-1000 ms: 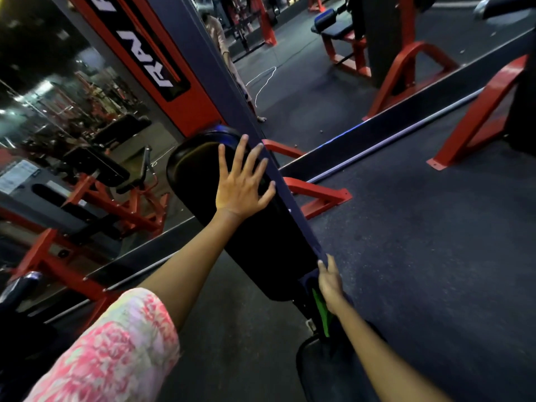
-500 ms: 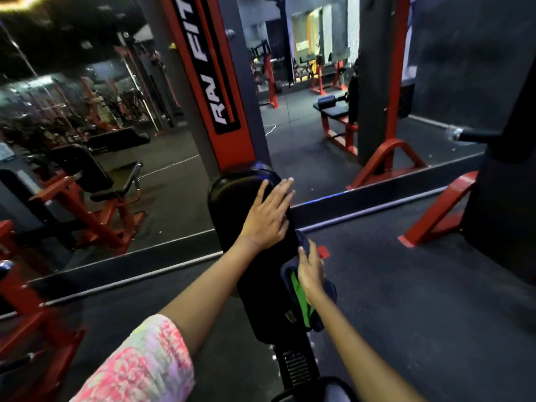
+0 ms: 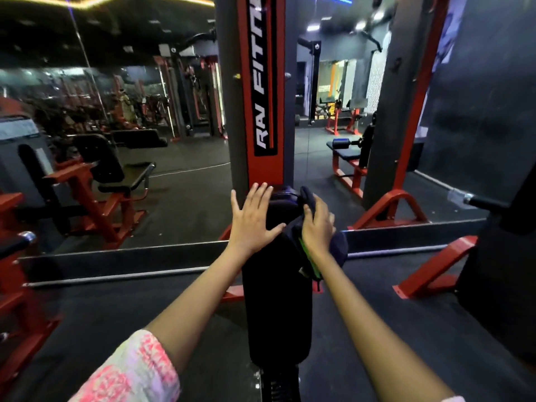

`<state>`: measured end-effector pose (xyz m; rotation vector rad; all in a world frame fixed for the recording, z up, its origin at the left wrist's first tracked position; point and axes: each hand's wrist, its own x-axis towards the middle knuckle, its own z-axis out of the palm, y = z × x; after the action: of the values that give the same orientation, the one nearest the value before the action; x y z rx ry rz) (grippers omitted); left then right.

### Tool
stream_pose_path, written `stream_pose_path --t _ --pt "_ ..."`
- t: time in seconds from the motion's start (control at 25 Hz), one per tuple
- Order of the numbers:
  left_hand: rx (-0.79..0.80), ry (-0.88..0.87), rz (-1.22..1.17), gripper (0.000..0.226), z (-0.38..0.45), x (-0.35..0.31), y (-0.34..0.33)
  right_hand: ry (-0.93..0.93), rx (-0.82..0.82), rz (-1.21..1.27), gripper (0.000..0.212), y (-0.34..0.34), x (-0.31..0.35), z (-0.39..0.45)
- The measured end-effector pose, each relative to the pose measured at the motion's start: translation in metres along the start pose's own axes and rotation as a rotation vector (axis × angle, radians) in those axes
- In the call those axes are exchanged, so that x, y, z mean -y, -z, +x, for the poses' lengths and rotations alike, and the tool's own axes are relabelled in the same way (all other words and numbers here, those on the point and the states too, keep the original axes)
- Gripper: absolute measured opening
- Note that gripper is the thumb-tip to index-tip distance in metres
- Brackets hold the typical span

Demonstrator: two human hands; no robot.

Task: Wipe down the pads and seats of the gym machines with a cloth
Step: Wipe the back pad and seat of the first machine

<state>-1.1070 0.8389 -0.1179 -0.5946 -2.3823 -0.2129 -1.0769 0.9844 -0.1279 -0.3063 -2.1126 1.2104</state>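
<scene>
My right hand (image 3: 317, 224) now presses the dark blue cloth with a green stripe (image 3: 311, 256) higher up the long black padded backrest (image 3: 275, 300), near its top. My left hand (image 3: 251, 219) stays flat beside it, fingers spread. The red-and-black upright column (image 3: 259, 91) now stands straight ahead.

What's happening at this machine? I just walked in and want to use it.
A person is wiping the machine's long black back pad. The left hand rests flat near its top, steadying it. The right hand presses a dark cloth with a green stripe against the pad's upper right side.
</scene>
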Motion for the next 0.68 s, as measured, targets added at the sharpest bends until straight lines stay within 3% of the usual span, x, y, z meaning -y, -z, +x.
stream_pose_path --t 0.12,0.24,0.4,0.56,0.6,0.68 --pt "-0.021 0.374 -0.393 0.091 -0.027 0.001 -0.009 0.359 0.03 -0.328 0.039 -0.004 0.026 0.004" --pt "0.037 0.492 -0.701 0.089 -0.059 0.002 -0.019 0.8 0.059 -0.53 0.042 -0.002 0.025 0.015" --pt "0.097 0.499 -0.792 0.084 -0.091 0.005 -0.027 0.72 0.06 -0.579 0.045 -0.009 0.04 0.017" --pt "0.103 0.527 -0.874 0.089 -0.113 -0.008 -0.033 1.252 0.189 -0.826 0.04 -0.023 0.049 0.011" --pt "0.11 0.549 -0.887 0.09 -0.116 -0.01 -0.033 1.259 0.172 -0.837 0.038 -0.025 0.051 0.013" --pt "0.125 0.565 -0.88 0.092 -0.121 -0.013 -0.033 1.096 0.074 -0.789 0.037 -0.033 0.054 0.008"
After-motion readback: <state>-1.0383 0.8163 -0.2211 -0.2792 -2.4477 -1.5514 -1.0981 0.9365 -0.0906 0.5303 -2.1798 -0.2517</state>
